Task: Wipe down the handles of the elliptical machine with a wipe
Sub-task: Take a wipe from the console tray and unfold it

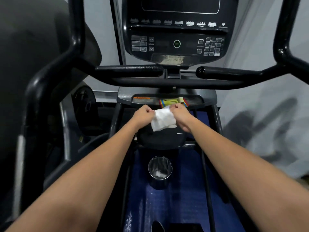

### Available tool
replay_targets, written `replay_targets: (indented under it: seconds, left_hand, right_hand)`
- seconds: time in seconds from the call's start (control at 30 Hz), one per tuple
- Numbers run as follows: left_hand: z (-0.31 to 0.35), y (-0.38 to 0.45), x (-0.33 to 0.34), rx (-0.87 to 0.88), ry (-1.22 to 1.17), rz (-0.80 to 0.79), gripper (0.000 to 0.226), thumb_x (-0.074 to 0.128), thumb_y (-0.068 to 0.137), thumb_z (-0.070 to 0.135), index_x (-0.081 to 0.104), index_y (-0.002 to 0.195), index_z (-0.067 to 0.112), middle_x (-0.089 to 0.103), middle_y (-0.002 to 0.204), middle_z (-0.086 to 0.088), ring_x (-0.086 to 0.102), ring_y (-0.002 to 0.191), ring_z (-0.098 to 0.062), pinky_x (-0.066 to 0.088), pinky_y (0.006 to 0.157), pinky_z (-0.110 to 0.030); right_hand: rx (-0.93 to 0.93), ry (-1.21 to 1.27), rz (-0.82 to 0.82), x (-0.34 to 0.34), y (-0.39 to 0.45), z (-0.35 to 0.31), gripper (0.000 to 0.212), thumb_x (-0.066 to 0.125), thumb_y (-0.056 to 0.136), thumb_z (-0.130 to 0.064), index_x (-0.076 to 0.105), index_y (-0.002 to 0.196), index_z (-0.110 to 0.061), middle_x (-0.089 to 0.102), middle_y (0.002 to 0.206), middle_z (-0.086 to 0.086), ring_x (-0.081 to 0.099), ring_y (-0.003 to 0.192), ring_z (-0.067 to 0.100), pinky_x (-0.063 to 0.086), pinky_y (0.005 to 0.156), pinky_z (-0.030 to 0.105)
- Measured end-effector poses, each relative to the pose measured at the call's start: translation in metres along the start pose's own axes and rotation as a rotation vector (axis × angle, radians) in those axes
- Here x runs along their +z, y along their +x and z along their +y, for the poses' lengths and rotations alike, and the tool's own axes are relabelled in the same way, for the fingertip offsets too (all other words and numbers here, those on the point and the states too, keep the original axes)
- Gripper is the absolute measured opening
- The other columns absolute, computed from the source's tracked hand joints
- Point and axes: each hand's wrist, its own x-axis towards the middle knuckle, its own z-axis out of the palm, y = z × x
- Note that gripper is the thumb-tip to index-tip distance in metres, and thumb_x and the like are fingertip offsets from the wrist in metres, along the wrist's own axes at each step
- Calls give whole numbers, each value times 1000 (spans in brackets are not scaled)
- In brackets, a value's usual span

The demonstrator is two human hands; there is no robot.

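Observation:
A white wipe point(163, 120) hangs between my two hands in front of me, below the machine's bars. My left hand point(143, 114) pinches its left top corner and my right hand point(181, 113) pinches its right top corner. Above them run the elliptical's black handles: a short left grip point(128, 70) and a short right grip point(222, 73) pointing inward, with a curved crossbar point(173, 82) under them. Tall moving arms rise at the left point(73, 30) and the right point(284, 30).
The black console point(177, 42) with buttons and a dark screen stands behind the handles. A colourful wipe packet point(172, 102) lies on the tray behind my hands. A shiny metal cup point(160, 169) stands on the blue floor mat point(187, 190) below.

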Motion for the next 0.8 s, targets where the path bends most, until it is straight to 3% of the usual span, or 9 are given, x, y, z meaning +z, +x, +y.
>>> replay_targets:
  seconds: [0.1, 0.23, 0.37, 0.43, 0.53, 0.7, 0.8]
  left_hand:
    - [-6, -49, -3, -6, -256, 2, 6, 51, 93, 22, 54, 88, 19, 58, 100, -2, 58, 92, -16, 61, 80, -36]
    - [-18, -102, -3, -10, -314, 112, 6, 59, 83, 24, 62, 88, 26, 68, 97, -3, 63, 85, -19, 58, 82, -43]
    - [-19, -143, -1, -3, -307, 209, 9, 61, 90, 18, 67, 91, 25, 69, 97, 1, 66, 92, -16, 55, 76, -29]
    - [-18, -155, -2, 6, -310, 240, 11, 61, 91, 16, 68, 95, 24, 70, 100, 0, 66, 91, -15, 51, 69, -22]
    - [-9, -164, -6, 14, -312, 280, 15, 60, 93, 13, 70, 100, 21, 69, 104, 1, 63, 89, -12, 43, 62, -14]
    - [9, -148, -11, 12, -301, 343, 21, 56, 95, 8, 72, 105, 18, 67, 110, 1, 61, 94, -13, 41, 58, -11]
    - [24, -126, -8, -2, -266, 332, 22, 57, 91, 8, 73, 103, 19, 67, 107, 2, 60, 86, -10, 38, 52, -10]
  right_hand:
    - [-38, 35, 13, 13, -50, -1, 30, 36, 102, -20, 64, 92, -18, 68, 100, 10, 62, 85, 23, 52, 70, 34]
    - [-10, 76, 11, 25, -110, 5, 32, 37, 98, -25, 63, 107, -11, 69, 107, 11, 67, 100, 31, 57, 73, 39]
    - [82, 288, -33, 27, -159, 8, 29, 44, 104, -33, 59, 117, -11, 70, 104, 12, 67, 86, 25, 51, 58, 30]
    - [71, 331, -113, 23, -171, 11, 27, 53, 102, -26, 61, 120, -9, 71, 110, 12, 68, 87, 22, 52, 61, 30]
    - [19, 333, -167, 16, -180, 8, 26, 56, 97, -9, 64, 122, -6, 71, 115, 15, 69, 96, 24, 54, 78, 34]
    - [32, 454, -257, 5, -168, -5, 40, 48, 90, 6, 63, 127, 0, 66, 120, 19, 62, 94, 22, 52, 72, 25]
    - [-16, 449, -224, -4, -149, -11, 37, 52, 92, 10, 61, 128, 4, 68, 111, 16, 64, 77, 12, 46, 61, 19]
